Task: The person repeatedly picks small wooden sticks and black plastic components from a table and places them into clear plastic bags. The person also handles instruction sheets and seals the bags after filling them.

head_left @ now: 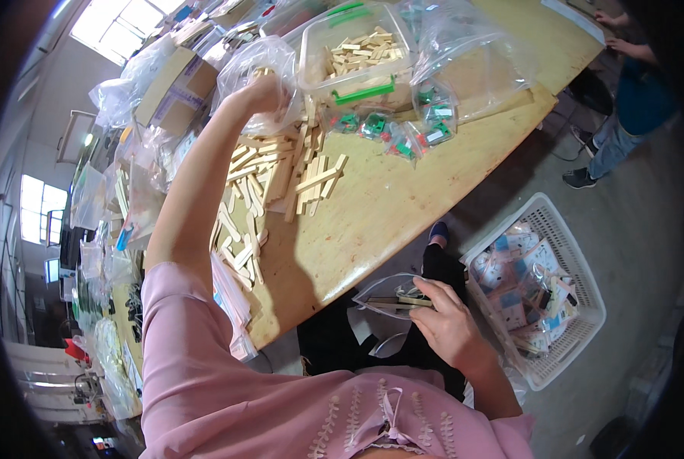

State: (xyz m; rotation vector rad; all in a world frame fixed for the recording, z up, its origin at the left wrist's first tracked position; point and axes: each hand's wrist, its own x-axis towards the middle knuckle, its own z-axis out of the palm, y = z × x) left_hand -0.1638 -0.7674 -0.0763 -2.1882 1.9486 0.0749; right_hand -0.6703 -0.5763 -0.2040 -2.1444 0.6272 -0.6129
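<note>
My left hand (pixel 267 95) reaches far across the table, in among the folds of a clear plastic bag (pixel 238 63) that has small wooden pieces by my fingers. Its fingertips are hidden there. Over my lap, my right hand (pixel 450 324) grips the edge of a small clear bag (pixel 372 300), with flat wooden strips (pixel 404 302) inside its mouth. Below the left forearm lie loose wooden sticks (pixel 242 249) with rounded ends and a pile of flat wooden strips (pixel 280 172). A clear tub (pixel 305 65) with green clips holds short wooden blocks (pixel 365 52).
Small packets with green parts (pixel 374 125) lie before the tub. At my right, a white basket (pixel 579 306) on the floor holds filled clear bags. A cardboard box (pixel 177 88) stands at the left. A person (pixel 636 107) stands beyond the table's right end.
</note>
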